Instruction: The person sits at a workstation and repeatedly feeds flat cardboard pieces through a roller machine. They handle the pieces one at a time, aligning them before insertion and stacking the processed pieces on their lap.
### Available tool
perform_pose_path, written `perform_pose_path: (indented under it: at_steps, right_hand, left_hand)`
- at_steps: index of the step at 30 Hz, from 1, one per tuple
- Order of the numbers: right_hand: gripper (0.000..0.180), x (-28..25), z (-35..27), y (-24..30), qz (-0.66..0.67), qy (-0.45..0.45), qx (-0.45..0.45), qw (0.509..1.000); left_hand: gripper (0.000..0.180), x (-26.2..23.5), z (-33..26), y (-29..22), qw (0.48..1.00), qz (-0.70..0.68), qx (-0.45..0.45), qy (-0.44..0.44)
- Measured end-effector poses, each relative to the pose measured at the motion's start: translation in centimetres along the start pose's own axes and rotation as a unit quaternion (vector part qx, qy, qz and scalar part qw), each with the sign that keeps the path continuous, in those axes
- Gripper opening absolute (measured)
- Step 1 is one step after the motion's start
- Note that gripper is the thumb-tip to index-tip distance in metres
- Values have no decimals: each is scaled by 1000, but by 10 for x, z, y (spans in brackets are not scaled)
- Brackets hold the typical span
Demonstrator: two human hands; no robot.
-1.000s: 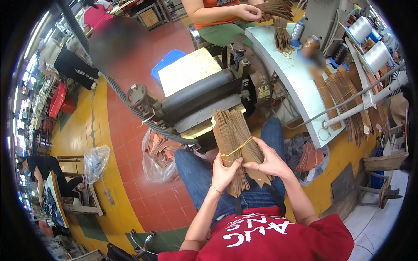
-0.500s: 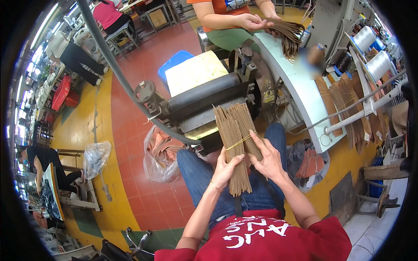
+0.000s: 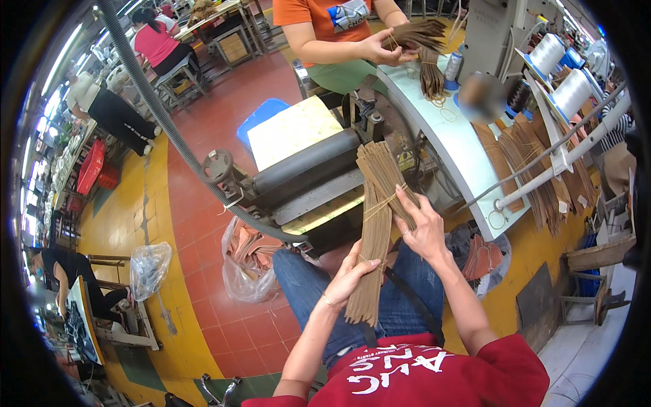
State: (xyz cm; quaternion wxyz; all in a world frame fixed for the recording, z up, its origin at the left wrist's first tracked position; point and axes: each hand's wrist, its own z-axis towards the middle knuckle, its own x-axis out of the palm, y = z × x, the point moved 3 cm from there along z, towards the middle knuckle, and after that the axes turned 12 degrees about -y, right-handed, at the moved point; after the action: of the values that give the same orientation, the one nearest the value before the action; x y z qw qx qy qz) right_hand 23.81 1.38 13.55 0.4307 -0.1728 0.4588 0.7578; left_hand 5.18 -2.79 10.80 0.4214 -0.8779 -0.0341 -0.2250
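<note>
Two bundles of thin brown strips, apparently leather, are held over my lap, overlapping near their middles. My left hand (image 3: 351, 275) is closed round the lower part of the longer bundle (image 3: 369, 288), its thumb across the front. My right hand (image 3: 426, 232) grips the other bundle (image 3: 381, 166), which tilts up and left over the first one. A thin yellow rubber band (image 3: 385, 205) runs across the strips by my right fingertips. Whether it loops round both bundles I cannot tell.
Before me stands a roller machine (image 3: 308, 163) with a pale yellow board (image 3: 295, 132) behind it. Plastic bags of pinkish pieces (image 3: 254, 247) lie either side. Across, a person in orange (image 3: 332, 30) holds brown strips beside a pale table (image 3: 444, 146). A grey hose (image 3: 166, 102) hangs at left.
The two bundles have shifted from nearly side by side to crossing at an angle. My right hand has moved right and slightly up, my left a little lower. The co-worker's strips have moved too.
</note>
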Motion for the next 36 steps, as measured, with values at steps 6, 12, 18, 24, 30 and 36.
perform_pose_path:
  at_steps: [6,12,18,24,30,36]
  right_hand:
    - [58,-32,35,-26,-17,-98,35,994]
    - [73,-69,78,-63,301,-64,277,910]
    - [75,-64,129,-104,203,-133,330,912]
    - [66,-65,122,-130,53,-154,366,916]
    - [52,-87,115,-107,-209,-151,273,927]
    - [32,-89,110,-35,-243,-257,72,933]
  left_hand:
    - [67,-21,-29,0,980,186,50,46]
    - [71,-41,-36,9,988,105,96,-58]
    - [68,-43,-26,16,990,-43,129,-31]
    - [61,-38,-32,13,993,-26,117,-15]
    - [61,-36,-31,16,993,-17,111,-29]
    - [61,-36,-25,19,991,-103,82,4]
